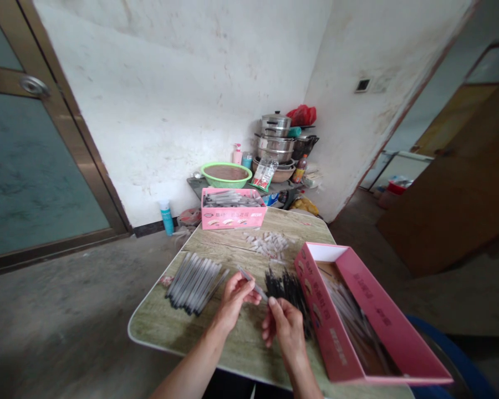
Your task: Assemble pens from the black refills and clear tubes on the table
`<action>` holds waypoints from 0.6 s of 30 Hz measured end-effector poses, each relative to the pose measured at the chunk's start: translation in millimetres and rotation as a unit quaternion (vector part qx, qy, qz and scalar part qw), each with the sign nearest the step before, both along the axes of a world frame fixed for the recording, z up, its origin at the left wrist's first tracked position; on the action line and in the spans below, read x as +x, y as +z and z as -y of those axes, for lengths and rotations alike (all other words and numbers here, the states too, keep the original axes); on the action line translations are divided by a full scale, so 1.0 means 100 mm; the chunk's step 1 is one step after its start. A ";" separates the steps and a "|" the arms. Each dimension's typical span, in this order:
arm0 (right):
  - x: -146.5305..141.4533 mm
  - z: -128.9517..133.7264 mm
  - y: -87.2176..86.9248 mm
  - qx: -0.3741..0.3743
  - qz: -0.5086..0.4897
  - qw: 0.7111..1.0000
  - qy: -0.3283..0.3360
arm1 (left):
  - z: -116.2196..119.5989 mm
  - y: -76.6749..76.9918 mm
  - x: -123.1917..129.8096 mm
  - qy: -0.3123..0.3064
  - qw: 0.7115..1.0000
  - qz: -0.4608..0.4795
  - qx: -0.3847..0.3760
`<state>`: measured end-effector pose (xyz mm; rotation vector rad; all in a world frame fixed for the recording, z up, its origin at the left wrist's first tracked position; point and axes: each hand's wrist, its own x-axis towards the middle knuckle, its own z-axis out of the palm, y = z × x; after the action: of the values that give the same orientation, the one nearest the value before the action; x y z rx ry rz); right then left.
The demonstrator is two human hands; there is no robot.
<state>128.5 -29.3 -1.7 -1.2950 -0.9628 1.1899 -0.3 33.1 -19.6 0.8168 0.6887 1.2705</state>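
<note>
Head view: left hand (pixel 238 296) and right hand (pixel 283 324) pinch a pen (pixel 260 291) between them, both grips closed on it, over the counter (pixel 245 350) between the pen row (pixel 195 282) and black bundle (pixel 286 288). Printed characters (pixel 233 214) run along the far box (pixel 233 220) and near box (pixel 322 310), too blurred to read

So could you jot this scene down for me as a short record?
Left hand: holds a pen
Right hand: pinches its near end
Table, left: pen row
Table, right: black pieces
Table, beyond hands: white pieces
Far box: pink, holding pens
Right box: pink, pale rods inside
Background: green basin, pots
</note>
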 end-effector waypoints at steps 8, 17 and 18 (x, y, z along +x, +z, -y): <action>0.06 0.02 -0.13 0.005 0.001 0.999 0.040 | -0.08 -0.03 -0.01 -0.104 0.990 -0.091 0.010; 0.04 0.08 -0.34 0.016 0.040 0.999 -0.032 | -1.14 0.14 0.11 0.159 0.851 -0.453 0.212; 0.03 0.09 -0.35 0.014 0.040 0.999 -0.033 | -1.25 0.14 0.16 0.153 0.848 -0.459 0.217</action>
<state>131.8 -38.0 -36.7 -1.3504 -0.9838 1.0780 15.7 157.7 -6.0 1.8001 1.3565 1.2997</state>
